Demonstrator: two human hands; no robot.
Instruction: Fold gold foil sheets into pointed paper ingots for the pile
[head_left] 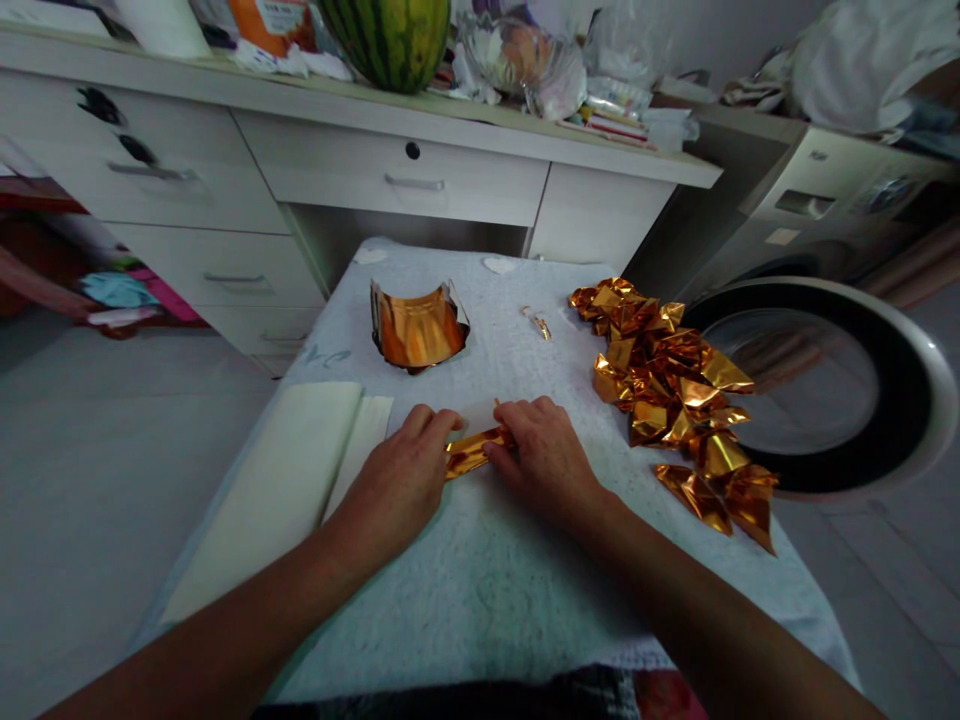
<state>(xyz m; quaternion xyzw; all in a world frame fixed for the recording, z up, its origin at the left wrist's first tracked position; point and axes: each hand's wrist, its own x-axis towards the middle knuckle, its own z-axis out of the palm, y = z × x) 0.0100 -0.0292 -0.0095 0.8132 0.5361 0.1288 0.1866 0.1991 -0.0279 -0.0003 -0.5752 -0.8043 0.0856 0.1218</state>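
A narrow strip of folded gold foil paper [471,453] spans the gap between my two hands over the cloth-covered table. Its left end is gripped by my left hand [412,450], fingers closed. My right hand [541,445] pinches the other end. Just behind the strip, a pale translucent piece shows partly; I cannot tell what it is. Farther back stands a curved stack of gold foil sheets [420,328]. To the right lies a heap of folded gold foil pieces [675,380]. Small gold scraps [541,325] rest between stack and heap.
White paper [262,500] lies along the table's left side. Beyond the table is a white cabinet [405,170] with drawers, holding a watermelon [394,40] and a glass bowl [510,50]. A washing machine's open round door [911,400] reaches close to the table's right edge.
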